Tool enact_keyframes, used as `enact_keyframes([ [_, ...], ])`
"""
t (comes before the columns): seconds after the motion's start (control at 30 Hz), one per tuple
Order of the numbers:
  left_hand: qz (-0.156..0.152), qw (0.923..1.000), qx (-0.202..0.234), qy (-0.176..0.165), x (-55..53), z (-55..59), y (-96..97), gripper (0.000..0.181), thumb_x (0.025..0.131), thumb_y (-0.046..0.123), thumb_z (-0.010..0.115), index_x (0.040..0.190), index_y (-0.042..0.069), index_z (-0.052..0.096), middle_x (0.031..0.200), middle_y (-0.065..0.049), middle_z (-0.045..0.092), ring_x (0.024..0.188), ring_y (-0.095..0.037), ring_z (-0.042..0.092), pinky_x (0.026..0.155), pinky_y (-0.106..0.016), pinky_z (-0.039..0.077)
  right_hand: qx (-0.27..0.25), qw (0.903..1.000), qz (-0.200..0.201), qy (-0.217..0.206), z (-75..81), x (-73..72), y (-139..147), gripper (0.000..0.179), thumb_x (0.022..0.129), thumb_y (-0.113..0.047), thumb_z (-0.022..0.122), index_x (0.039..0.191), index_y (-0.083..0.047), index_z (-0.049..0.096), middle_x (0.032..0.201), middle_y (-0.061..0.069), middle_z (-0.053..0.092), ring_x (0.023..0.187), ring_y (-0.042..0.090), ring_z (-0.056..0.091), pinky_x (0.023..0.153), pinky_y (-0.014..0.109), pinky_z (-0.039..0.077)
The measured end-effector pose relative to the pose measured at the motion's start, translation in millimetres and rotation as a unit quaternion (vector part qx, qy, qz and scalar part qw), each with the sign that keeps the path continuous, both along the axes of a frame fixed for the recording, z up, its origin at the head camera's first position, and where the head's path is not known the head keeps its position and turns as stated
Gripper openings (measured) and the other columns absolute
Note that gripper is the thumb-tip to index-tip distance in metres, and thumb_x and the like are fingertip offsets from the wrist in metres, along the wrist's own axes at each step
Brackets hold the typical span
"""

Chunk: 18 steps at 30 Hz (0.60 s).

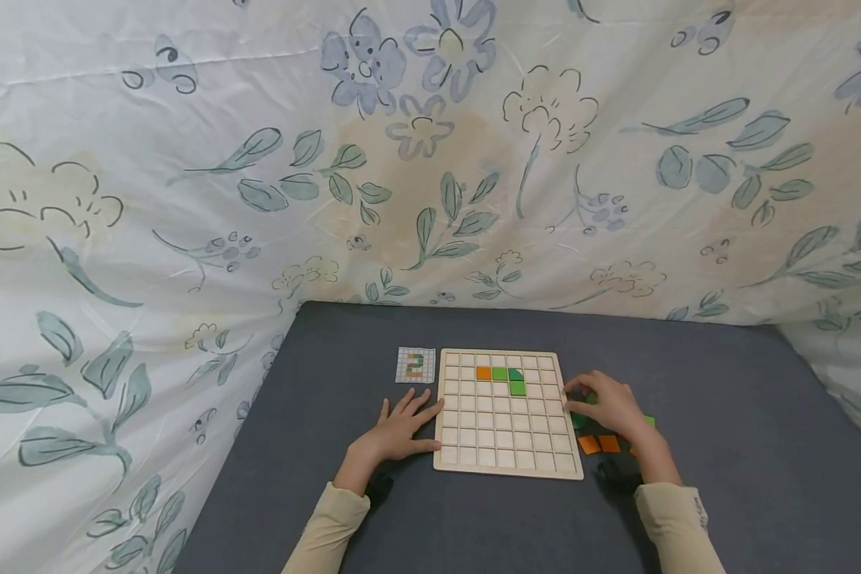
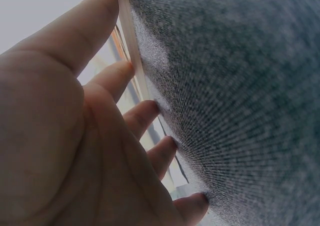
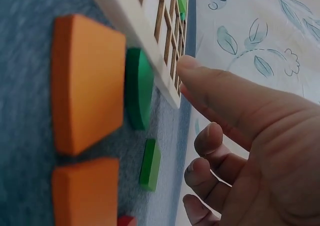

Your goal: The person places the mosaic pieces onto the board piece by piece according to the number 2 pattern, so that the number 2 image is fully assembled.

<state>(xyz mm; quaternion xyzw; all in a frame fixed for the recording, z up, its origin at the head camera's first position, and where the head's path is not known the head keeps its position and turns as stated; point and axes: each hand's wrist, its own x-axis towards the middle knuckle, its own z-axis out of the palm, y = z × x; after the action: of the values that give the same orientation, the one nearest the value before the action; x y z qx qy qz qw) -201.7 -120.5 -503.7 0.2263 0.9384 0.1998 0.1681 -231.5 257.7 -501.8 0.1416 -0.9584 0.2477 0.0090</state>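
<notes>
A wooden grid board (image 1: 502, 430) lies on the dark table. In its upper rows sit an orange square tile (image 1: 484, 373), a light green square tile (image 1: 500, 373), a dark green tile with a rounded corner (image 1: 515, 374), and another light green tile (image 1: 517, 388) below that. My left hand (image 1: 395, 434) rests at the board's left edge, fingers spread, fingertips right at the rim (image 2: 131, 36). At the right edge, my right hand (image 1: 613, 402) has thumb (image 3: 220, 86) and index finger close to the rim, the other fingers loosely bent. No tile shows between them.
Loose tiles lie right of the board, partly under my right hand: orange ones (image 1: 608, 443), a dark green curved one (image 3: 139, 88), a light green one (image 3: 150, 165) and a bit of red (image 3: 126, 221). A pattern card (image 1: 415, 365) sits at upper left. Floral cloth (image 1: 430, 199) hangs behind.
</notes>
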Motion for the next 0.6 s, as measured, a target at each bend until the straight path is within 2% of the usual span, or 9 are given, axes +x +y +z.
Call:
enact_keyframes([
  [0.2, 0.000, 1.0000, 0.003, 0.002, -0.3, -0.2, -0.7, 0.073, 0.087, 0.049, 0.057, 0.148, 0.022, 0.028, 0.154, -0.008, 0.018, 0.142, -0.035, 0.006, 0.107, -0.067, 0.000, 0.008, 1.0000, -0.001, 0.001, -2.1, 2.2, 6.3, 0.025, 0.080, -0.031, 0.073, 0.100, -0.016, 0.070, 0.078, 0.001, 0.048, 0.066, 0.014, 0.037, 0.062, 0.034, 0.018],
  [0.6, 0.003, 1.0000, -0.001, 0.003, -1.0, -1.6, 0.4, 0.073, 0.087, 0.050, 0.057, 0.148, 0.022, 0.028, 0.154, -0.008, 0.019, 0.143, -0.034, 0.007, 0.107, -0.066, 0.000, -0.006, 0.9995, 0.019, -0.025, -3.7, 9.1, 17.3, 0.027, 0.081, -0.035, 0.071, 0.102, -0.019, 0.068, 0.079, 0.000, 0.048, 0.066, 0.012, 0.037, 0.065, 0.036, 0.018],
])
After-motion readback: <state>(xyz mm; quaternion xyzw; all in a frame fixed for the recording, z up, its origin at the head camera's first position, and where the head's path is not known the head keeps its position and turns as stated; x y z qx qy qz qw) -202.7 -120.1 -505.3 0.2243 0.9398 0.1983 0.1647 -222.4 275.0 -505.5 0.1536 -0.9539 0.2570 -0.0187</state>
